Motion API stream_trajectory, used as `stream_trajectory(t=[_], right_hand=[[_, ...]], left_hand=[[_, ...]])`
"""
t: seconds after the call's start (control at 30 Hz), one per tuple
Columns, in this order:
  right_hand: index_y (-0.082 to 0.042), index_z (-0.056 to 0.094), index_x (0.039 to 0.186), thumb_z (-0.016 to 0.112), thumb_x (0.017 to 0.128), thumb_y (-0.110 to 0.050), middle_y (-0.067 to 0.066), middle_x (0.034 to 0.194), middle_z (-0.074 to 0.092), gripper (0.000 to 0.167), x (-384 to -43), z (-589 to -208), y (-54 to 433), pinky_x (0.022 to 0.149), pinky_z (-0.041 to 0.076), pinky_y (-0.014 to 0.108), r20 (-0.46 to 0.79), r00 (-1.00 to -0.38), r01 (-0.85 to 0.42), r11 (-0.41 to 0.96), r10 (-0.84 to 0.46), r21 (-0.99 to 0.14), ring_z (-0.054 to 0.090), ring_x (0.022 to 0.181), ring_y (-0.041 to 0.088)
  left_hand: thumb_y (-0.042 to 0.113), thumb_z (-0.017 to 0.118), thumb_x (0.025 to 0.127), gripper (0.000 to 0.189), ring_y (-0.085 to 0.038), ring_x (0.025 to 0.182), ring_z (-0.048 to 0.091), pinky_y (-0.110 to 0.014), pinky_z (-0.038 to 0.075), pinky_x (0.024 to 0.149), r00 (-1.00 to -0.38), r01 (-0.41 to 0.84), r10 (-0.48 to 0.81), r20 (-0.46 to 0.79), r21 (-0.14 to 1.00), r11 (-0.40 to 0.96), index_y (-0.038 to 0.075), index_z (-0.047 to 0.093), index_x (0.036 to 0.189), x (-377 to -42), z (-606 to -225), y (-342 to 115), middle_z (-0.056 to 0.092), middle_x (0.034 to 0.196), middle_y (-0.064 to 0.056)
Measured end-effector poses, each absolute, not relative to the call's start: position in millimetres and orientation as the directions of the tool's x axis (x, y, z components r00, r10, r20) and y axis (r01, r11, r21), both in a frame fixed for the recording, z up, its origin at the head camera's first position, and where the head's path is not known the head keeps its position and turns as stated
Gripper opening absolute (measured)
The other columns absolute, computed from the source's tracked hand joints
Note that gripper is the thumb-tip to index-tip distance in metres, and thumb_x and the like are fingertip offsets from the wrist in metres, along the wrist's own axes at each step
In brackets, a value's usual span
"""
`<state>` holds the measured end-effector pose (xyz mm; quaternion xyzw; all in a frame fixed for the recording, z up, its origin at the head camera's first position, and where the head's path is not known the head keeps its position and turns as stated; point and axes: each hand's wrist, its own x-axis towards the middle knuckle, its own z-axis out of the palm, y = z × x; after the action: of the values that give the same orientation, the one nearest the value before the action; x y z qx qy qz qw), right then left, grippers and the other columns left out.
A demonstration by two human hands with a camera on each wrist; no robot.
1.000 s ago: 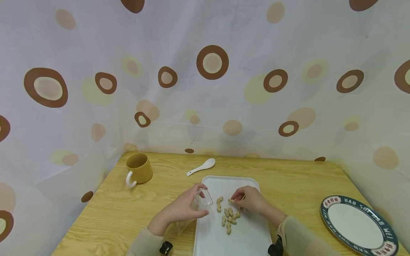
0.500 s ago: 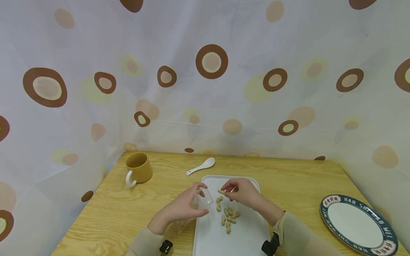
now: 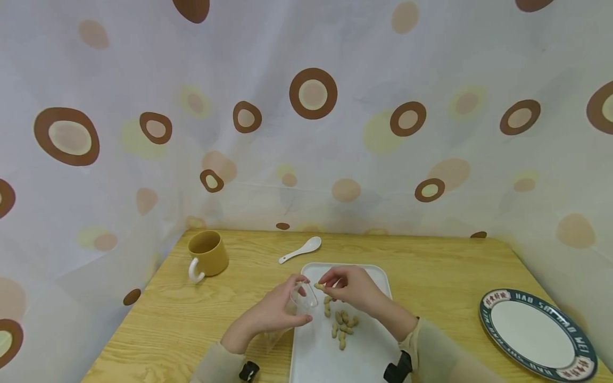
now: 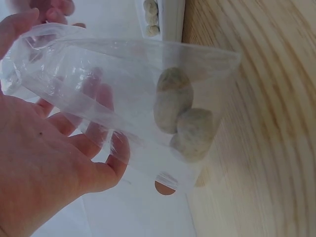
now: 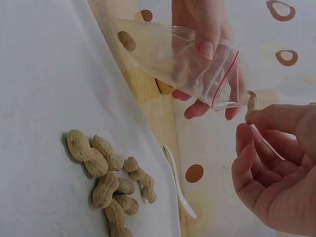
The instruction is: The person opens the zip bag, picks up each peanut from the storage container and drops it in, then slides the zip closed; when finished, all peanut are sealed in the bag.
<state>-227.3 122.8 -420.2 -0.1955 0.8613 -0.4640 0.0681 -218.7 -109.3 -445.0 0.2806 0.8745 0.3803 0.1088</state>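
A clear zip bag with a red stripe (image 5: pixel 158 52) is held by my left hand (image 3: pixel 273 309), its mouth spread toward the right. At least one peanut (image 4: pixel 174 101) lies in the bag's lower corner. Between thumb and fingers, my right hand (image 3: pixel 358 290) pinches another peanut (image 5: pixel 252 103) right by the bag's mouth; whether it touches the bag I cannot tell. Several peanuts (image 5: pixel 106 187) lie in a loose group on the white tray (image 3: pixel 347 367), below the right hand.
A mustard mug (image 3: pixel 209 256) with a white handle stands at the back left of the wooden table (image 3: pixel 158 330). Behind the tray lies a white spoon (image 3: pixel 301 250). At the right is a plate (image 3: pixel 531 335) with a dark green lettered rim. Patterned cloth (image 3: pixel 268 159) hangs behind.
My right hand has lifted a peanut from the tray and carried it leftward to the bag's mouth. The left hand and bag have stayed nearly still.
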Motion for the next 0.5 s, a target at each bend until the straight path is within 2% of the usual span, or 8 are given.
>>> stream_trajectory(t=[0.33, 0.5], right_hand=[[-0.013, 0.073, 0.097, 0.071, 0.089, -0.008, -0.001, 0.084, 0.067, 0.01, -223.6, -421.5, 113.4, 0.06, 0.051, 0.025, 0.052, -0.9, -0.281, 0.484, -0.433, -0.829, 0.066, 0.068, 0.022], [-0.013, 0.073, 0.096, 0.071, 0.088, -0.007, -0.001, 0.084, 0.067, 0.011, -222.4, -421.1, 110.7, 0.06, 0.051, 0.025, 0.052, -0.898, -0.279, 0.476, -0.437, -0.834, 0.067, 0.07, 0.027]], left_hand=[[0.033, 0.076, 0.084, 0.07, -0.031, 0.114, 0.057, -0.046, 0.044, 0.094, -0.808, 0.419, 0.588, 0.033, 0.735, 0.534, 0.013, 0.038, 0.139, -217.7, -441.7, -104.5, 0.061, 0.12, -0.012], [0.035, 0.076, 0.084, 0.07, -0.03, 0.117, 0.054, -0.049, 0.043, 0.095, -0.811, 0.413, 0.585, 0.021, 0.728, 0.547, 0.015, 0.037, 0.139, -217.4, -441.8, -103.4, 0.059, 0.121, -0.007]])
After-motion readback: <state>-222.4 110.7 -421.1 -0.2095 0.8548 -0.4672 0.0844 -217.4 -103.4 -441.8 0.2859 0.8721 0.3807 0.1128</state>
